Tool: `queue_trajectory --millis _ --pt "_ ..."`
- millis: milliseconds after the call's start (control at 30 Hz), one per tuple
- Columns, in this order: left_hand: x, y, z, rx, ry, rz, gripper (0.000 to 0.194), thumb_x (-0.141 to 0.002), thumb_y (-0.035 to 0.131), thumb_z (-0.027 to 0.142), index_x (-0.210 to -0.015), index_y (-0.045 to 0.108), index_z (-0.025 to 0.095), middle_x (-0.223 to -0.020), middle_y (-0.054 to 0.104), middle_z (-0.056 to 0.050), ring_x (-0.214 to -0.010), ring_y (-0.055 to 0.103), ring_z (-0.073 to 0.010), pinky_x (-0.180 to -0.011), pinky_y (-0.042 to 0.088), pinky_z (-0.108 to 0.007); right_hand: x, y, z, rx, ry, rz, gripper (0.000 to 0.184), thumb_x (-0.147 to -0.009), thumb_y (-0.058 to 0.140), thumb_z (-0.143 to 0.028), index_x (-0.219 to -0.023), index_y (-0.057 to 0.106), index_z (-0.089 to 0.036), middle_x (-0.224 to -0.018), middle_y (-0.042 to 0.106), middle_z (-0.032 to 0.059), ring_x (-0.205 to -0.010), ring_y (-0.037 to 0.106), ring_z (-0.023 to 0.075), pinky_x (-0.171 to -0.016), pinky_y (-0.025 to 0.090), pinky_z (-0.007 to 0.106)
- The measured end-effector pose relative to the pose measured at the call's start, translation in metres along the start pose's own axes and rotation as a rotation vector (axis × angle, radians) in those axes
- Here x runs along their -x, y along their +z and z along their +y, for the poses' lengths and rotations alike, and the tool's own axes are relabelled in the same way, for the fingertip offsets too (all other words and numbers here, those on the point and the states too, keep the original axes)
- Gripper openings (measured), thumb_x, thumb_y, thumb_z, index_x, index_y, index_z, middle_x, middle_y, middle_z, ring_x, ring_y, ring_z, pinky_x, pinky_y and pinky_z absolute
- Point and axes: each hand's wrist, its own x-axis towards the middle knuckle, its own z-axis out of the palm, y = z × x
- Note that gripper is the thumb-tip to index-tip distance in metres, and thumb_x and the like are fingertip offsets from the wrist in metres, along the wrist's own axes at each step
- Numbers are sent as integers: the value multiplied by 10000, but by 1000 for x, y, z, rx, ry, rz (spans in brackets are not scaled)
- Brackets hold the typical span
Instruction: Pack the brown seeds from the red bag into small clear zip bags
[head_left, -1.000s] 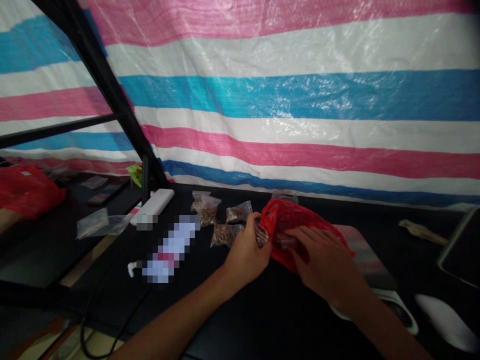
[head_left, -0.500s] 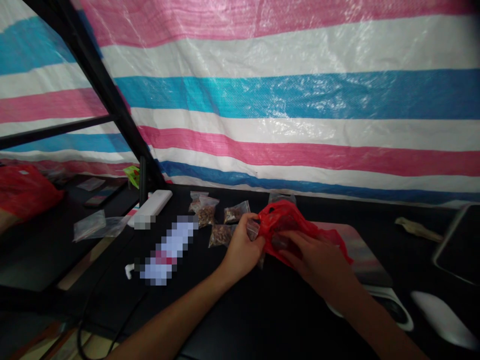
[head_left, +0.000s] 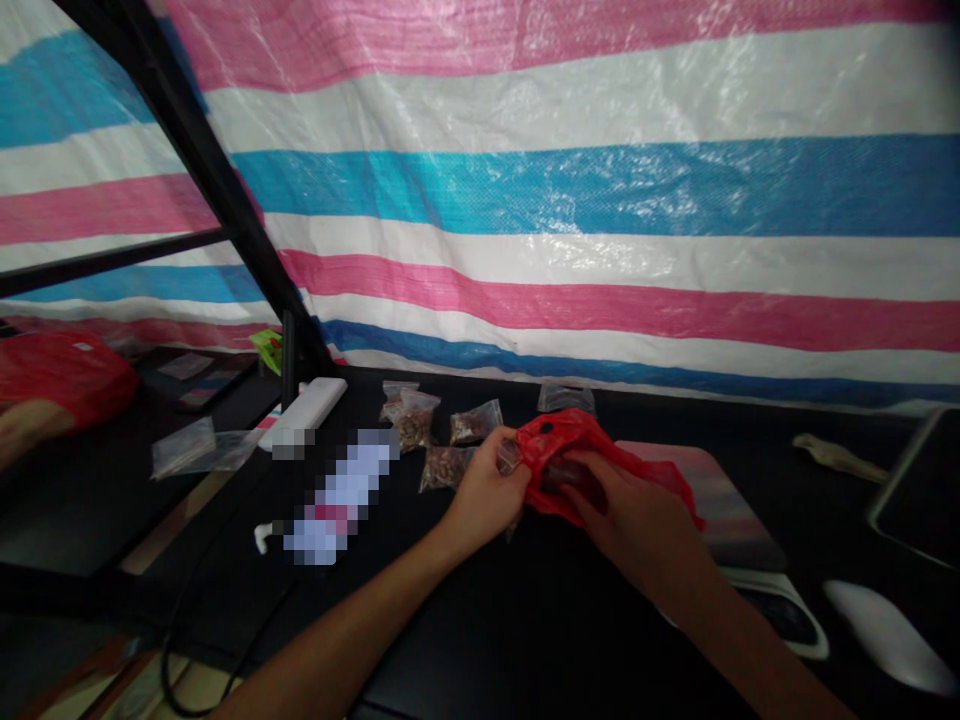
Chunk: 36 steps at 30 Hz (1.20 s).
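Observation:
Near the middle of the black table, my left hand is closed on a small clear zip bag at the left edge of a red plastic bag. My right hand reaches into the red bag's mouth with its fingers curled; the fingertips are hidden, and what they grip cannot be made out. Something dark brown shows inside the red bag. Beyond my left hand lie several filled zip bags, among them one bag of brown bits and another filled bag.
A blurred-out phone-like object, a white power strip and an earbud lie left. Right are a mouse pad, a white mouse and a tablet-like device. Another person's hand touches a red bag far left.
My right hand's fingers have shifted slightly within the red bag's mouth, which now shows more of its dark brown inside. My left hand keeps its hold. The other person's hand shows more at far left.

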Motion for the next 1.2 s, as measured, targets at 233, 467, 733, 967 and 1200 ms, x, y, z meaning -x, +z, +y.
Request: queue_trajectory --millis 233,467,733,967,1200 --pt "0 0 4 38 5 41 378 -716 594 16 -1049 595 196 -822 665 33 -722 643 -114 -673 509 -200 0 5 2 -22 50 -15 284 -1010 526 -410 -1177 668 -230 -885 822 68 -642 775 260 -534 525 338" --pt "3 0 7 180 -133 38 398 -716 623 98 -1103 605 189 -797 678 23 -598 611 -101 -563 486 -194 1 3 1 -72 14 -16 261 -1002 550 -404 -1190 642 -248 -918 823 53 -677 783 264 -537 518 336" --pt "-1 -2 -2 83 -39 122 335 -812 635 140 -1122 527 208 -892 662 5 -693 628 -124 -641 507 -232 1 0 0 -136 23 -23 209 -967 568 -358 -1143 614 -255 -878 805 34 -687 776 255 -558 510 328" --pt "4 -8 -8 -510 483 166 411 -953 580 137 -1344 492 230 -1279 497 -99 -1220 536 -233 -1112 426 -419 -3 -7 -2 -285 9 224 291 -950 631 -383 -1210 608 -255 -1085 779 71 -948 755 280 -809 588 432" --pt "16 -6 -3 -730 467 -11 512 -970 585 201 -1449 419 268 -1233 514 -99 -1168 495 -289 -1042 437 -480 0 -16 -7 -369 -184 260 347 -997 624 -339 -1338 577 -291 -1240 743 53 -1118 713 248 -966 567 430"
